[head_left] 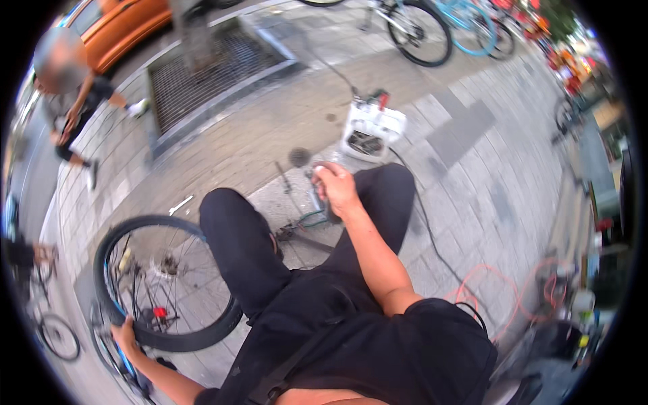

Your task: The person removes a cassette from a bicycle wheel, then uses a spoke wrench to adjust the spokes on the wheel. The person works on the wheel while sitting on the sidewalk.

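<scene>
My left hand (123,337) is closed on the rim side of a bicycle wheel (192,343). The wheel has a black tyre, thin spokes and a disc rotor (167,265) at its hub, and it rests beside my left leg. My right hand (335,187) is raised between my knees with its fingers curled together. Something small and pale shows at its fingertips, too blurred to name. Just below that hand is a blue-grey tool-like piece (315,200), partly hidden. Ahead stands a white plastic container (378,128) with dark metal pieces inside and a red-handled item on top.
A silver wrench (180,204) lies on the paving left of my knee. A dark cable (422,209) and an orange hose (516,297) run along the right. Parked bicycles (420,34) line the far side. Someone (71,101) walks at the far left, by a tree grate (192,84).
</scene>
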A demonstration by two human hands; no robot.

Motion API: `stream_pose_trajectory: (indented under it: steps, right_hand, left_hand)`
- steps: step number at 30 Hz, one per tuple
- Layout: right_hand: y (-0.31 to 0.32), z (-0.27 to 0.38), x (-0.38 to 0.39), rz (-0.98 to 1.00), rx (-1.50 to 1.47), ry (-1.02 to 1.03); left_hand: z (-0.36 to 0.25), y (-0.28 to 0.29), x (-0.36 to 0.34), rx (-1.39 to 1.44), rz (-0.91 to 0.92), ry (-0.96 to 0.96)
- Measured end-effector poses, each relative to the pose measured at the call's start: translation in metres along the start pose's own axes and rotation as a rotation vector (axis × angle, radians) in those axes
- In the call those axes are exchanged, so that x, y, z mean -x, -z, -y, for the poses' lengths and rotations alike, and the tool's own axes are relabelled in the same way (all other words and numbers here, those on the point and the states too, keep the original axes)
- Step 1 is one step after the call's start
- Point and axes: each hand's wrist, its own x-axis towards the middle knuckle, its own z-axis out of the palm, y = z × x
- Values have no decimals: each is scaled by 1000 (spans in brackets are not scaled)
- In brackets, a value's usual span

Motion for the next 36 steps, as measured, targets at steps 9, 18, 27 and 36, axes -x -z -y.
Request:
stream_pose_trajectory:
  steps: [9,18,27,36]
  right_hand:
    - [49,49,130,-125,-99,233]
    - [33,109,204,-196,62,650]
    - [41,99,196,-244,83,660]
    - [100,36,191,-433,-99,618]
  left_hand:
    - [-213,-126,-59,-261,-383,-577]
    - [-504,-300,64,914,446,-1047]
    - [-529,-414,262,762,1451,-602]
    - [-451,-589,342,-116,1227,-1607]
